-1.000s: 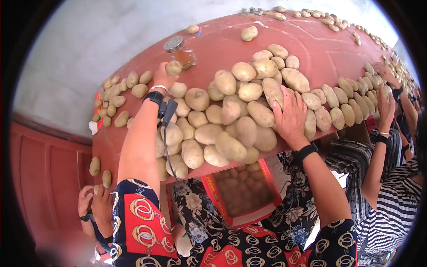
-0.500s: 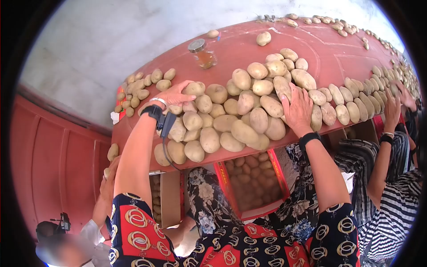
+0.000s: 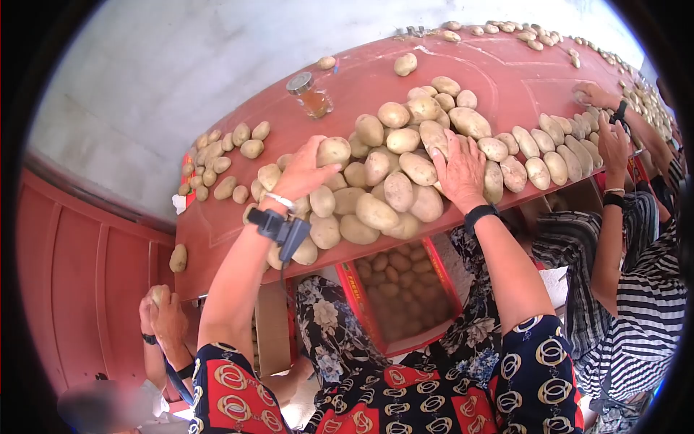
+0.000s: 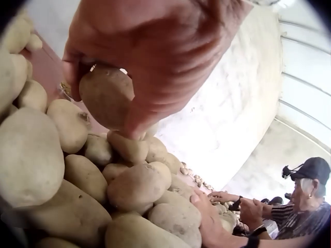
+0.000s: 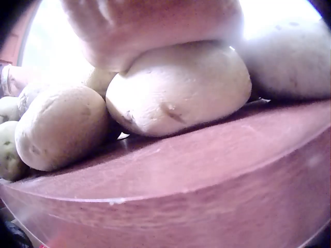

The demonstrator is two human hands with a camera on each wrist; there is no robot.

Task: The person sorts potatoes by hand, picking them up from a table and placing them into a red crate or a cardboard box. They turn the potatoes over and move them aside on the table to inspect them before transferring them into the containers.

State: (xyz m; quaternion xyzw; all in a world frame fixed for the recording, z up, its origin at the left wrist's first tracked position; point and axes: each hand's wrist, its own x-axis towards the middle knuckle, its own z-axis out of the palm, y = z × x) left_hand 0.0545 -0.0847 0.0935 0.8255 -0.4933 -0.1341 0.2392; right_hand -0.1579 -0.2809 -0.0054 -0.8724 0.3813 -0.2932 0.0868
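Note:
A big heap of pale brown potatoes [image 3: 376, 213] lies along the near side of the red table [image 3: 217, 246]. Over the heap's left part, my left hand [image 3: 298, 177] pinches one potato [image 4: 107, 98] between thumb and fingers, as the left wrist view shows from below. My right hand [image 3: 463, 170] rests on the heap's right part, fingers spread beside a long potato [image 3: 432, 137]. Its palm lies against the top of a potato [image 5: 178, 90] near the table edge in the right wrist view.
A lidded glass jar [image 3: 311, 96] stands behind the heap. Smaller potatoes [image 3: 212, 160] lie at left, and a potato row [image 3: 557, 163] runs right. Below the table edge is a red box of potatoes [image 3: 405, 289]. Other people's hands [image 3: 168, 315] work at both sides.
My left hand has come down from beside the jar with its potato and moved right over the heap. The right hand stays on the potatoes. The head view has shifted slightly.

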